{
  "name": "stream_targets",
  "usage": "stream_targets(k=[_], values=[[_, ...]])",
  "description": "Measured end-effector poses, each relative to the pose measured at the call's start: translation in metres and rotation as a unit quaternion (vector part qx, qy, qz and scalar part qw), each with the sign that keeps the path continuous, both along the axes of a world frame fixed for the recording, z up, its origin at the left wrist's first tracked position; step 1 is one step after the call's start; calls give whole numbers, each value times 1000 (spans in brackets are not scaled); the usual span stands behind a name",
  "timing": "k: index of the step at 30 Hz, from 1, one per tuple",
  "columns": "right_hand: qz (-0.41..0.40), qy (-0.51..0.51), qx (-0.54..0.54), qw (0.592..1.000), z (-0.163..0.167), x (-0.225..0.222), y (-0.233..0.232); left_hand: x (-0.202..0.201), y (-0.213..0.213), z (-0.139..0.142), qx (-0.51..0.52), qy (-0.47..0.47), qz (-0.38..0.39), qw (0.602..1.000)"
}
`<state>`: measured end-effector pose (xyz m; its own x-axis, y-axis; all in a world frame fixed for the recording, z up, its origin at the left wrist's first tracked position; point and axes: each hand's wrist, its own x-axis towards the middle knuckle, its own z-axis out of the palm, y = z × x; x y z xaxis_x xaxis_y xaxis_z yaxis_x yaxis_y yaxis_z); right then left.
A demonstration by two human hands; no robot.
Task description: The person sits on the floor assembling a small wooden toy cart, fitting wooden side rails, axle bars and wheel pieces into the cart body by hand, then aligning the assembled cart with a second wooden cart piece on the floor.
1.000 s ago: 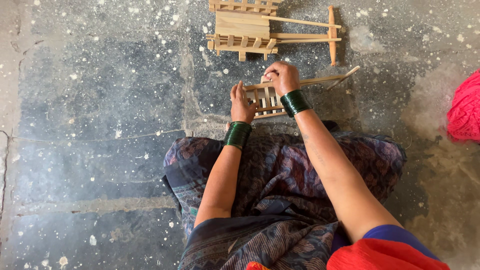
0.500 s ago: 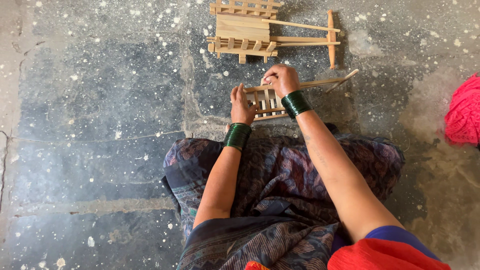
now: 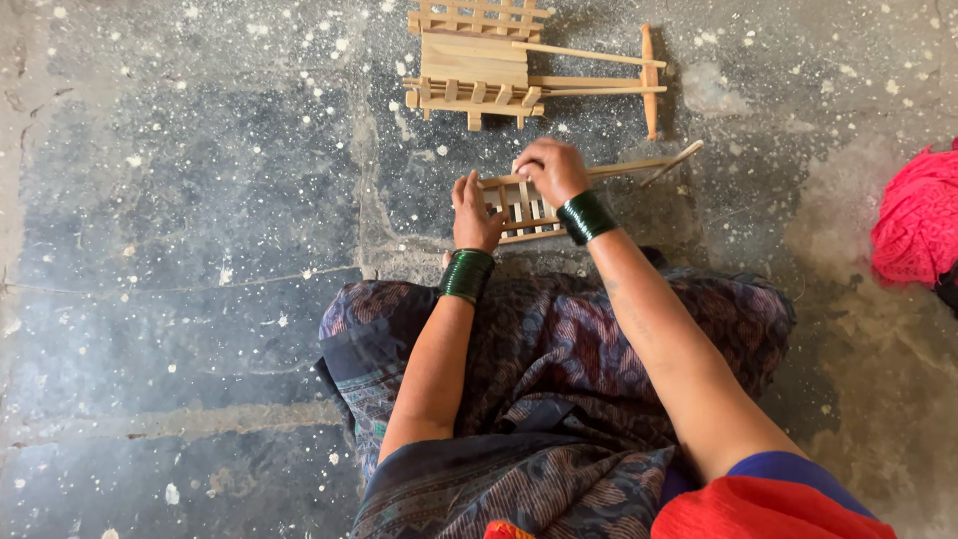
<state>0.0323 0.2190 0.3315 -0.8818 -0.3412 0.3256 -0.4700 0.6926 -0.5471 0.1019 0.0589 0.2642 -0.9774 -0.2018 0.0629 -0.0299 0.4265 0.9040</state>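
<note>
Head view: little is changing over the last second, so the fitting work is holding steady. Left hand (image 3: 475,212) is bracing the small wooden ladder frame (image 3: 529,208) on the floor (image 3: 200,200), while right hand (image 3: 550,170) is pinching its top rail. Beyond them, the finished wooden cart (image 3: 499,60) is lying apart.

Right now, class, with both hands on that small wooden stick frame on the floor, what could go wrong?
1. The left hand and right hand press on the thin slatted frame; a slat could snap or come loose.
2. Its long sticks jut out unsupported and might bend.
3. The finished wooden model lies close ahead; a slip could knock it.
</note>
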Motion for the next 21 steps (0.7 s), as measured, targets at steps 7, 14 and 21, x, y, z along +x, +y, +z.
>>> stream_targets(k=[7, 14, 21], values=[[56, -62, 54, 995, -17, 22, 13, 0, 0, 3, 24, -13, -3, 1000], [49, 17, 40, 998, -24, 25, 8, 0, 1, 4, 18, -38, -5, 999], [8, -51, 41, 998, -16, 24, 6, -2, 0, 6, -36, -4, 3, 999]])
